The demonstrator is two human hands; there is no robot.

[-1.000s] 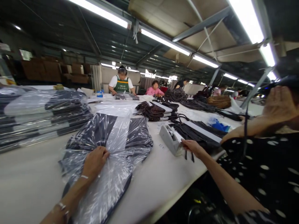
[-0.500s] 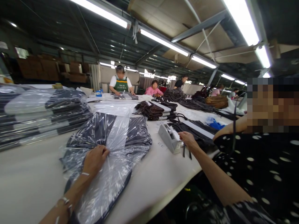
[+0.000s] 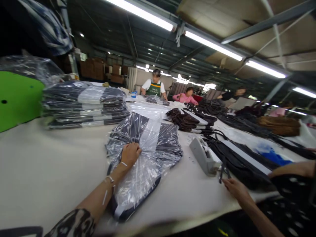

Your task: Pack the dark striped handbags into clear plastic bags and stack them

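My left hand (image 3: 130, 154) rests with curled fingers on a clear plastic bag (image 3: 145, 154) that holds a folded dark garment, and it pinches the gathered film at the bag's middle. My right hand (image 3: 235, 188) is near the table's front edge, just right of a grey tape dispenser (image 3: 204, 156). Its fingers are drawn together; what they hold is too small to make out. Dark strips (image 3: 222, 171) hang off the dispenser's front end beside my fingertips.
A stack of bagged garments (image 3: 84, 105) stands at the back left beside a green panel (image 3: 17, 98). Dark garments and straps (image 3: 237, 154) lie to the right. A co-worker's forearm (image 3: 293, 169) rests at the right. Three people work at the far end.
The view has swung left and down. My right hand has drawn back from the tape dispenser toward the table edge. My left hand stays on the bag.
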